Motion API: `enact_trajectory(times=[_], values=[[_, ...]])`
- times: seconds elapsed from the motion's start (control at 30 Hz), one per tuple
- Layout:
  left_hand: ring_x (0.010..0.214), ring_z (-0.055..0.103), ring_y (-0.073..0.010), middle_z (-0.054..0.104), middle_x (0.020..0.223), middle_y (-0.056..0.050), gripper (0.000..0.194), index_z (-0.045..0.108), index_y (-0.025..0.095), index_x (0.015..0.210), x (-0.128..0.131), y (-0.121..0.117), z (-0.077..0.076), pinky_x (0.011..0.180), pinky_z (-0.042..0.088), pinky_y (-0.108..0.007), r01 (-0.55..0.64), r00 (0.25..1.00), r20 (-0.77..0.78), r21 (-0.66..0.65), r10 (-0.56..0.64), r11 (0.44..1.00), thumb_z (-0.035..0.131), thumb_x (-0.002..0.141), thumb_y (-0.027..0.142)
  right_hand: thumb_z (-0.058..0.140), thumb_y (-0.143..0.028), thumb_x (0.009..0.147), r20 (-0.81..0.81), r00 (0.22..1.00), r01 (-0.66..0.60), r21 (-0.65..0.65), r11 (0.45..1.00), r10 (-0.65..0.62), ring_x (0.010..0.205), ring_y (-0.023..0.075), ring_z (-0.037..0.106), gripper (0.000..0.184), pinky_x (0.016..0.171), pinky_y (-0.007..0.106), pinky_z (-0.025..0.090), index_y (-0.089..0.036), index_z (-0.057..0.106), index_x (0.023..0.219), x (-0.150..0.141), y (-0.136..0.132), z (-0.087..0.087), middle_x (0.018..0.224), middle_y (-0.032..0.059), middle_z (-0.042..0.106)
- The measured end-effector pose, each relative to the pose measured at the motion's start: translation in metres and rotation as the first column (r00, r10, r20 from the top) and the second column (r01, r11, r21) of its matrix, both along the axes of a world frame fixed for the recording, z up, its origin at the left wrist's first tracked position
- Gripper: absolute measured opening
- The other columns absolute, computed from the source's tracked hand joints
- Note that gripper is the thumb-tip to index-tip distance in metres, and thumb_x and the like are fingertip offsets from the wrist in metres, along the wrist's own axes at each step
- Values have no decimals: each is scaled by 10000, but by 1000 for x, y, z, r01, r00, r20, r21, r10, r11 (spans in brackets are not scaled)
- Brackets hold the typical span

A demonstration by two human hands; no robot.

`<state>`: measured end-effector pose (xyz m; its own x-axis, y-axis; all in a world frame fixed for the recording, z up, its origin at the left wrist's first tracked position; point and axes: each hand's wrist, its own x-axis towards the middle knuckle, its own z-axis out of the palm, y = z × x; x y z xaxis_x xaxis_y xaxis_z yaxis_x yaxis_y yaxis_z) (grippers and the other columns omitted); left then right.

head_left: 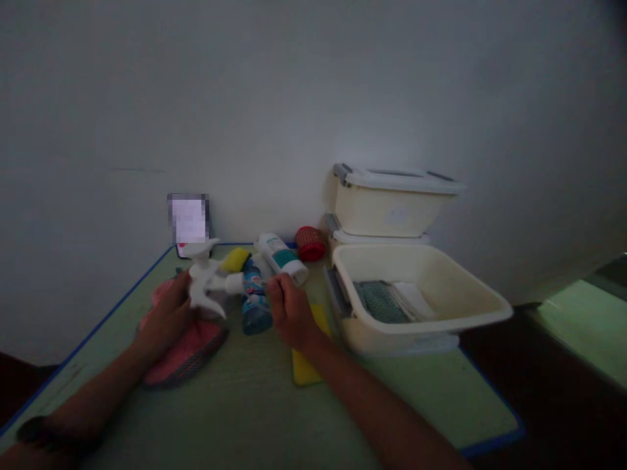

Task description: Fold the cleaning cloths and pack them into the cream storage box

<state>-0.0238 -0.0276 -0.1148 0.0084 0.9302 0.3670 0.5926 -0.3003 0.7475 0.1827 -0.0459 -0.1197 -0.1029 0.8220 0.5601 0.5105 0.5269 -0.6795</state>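
Note:
My left hand (174,307) is closed around a white trigger spray head (208,284), its collar facing right. Level with that collar, my right hand (292,310) is closed in a pinch, apparently on the spray head's thin tube, which is hard to see in the dim light. Behind the gap between my hands is a bottle of blue liquid (257,313) with a printed label. Beneath my left hand lies a pink cloth (183,352) with a grey edge. A flat yellow cloth or sponge (306,365) is partly hidden under my right wrist.
Toward the wall are a yellow sponge (236,259), a white bottle with a teal label (281,254), a red woven basket (310,243) and a blurred-out screen (189,220). At right, an open cream bin (470,294) holds folded cloths (382,301); lidded bins (386,209) are stacked behind.

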Motion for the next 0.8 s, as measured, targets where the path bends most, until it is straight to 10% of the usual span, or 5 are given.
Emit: enact_trajectory(times=[0.37, 0.8], values=[[1064, 580, -331, 581, 1186, -128, 578, 437, 177, 1179, 9, -5, -3, 891, 481, -465, -42, 996, -84, -81, 35, 996, 656, 710, 437, 295, -353, 936, -354, 932, 36, -119, 992, -76, 580, 130, 513, 180, 530, 242, 403, -210, 405, 943, 3, 10, -9, 701, -11, 513], [1083, 596, -276, 579, 1219, -120, 727, 331, 184, 1295, 9, -8, -12, 907, 494, -418, 50, 998, 46, -140, -44, 989, 687, 702, 407, 321, -286, 949, -302, 953, -74, -116, 991, 36, 758, 152, 600, 291, 681, 305, 487, -198, 454, 1192, 5, 5, -12, 1023, 85, 640]])
